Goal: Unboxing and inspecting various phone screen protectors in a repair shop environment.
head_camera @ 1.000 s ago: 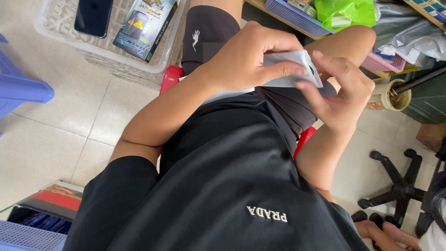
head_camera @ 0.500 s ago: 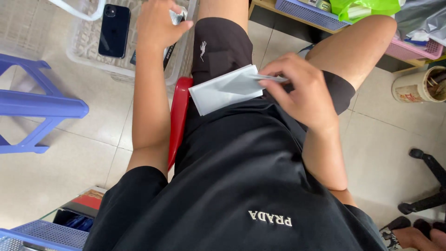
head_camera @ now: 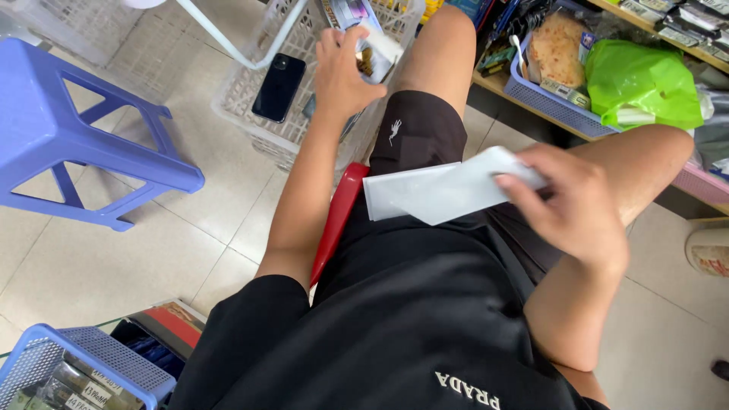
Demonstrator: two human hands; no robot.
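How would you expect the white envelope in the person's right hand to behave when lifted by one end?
The white envelope looks thin and flat, so probably light. Held at one end by the right hand, it stays nearly straight, suggesting some stiffness, though it may bend easily.

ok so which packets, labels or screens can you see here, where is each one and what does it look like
White flat pouch: on the lap, held by the right hand; rectangular, plain.
Small packet: in the white basket, in the left hand grip; white with brownish contents.
Black phone: in the same basket, dark screen up.
Green bag: on the shelf, upper right; crumpled, bright green.
Labelled boxes: blue basket, lower left; pale labels.
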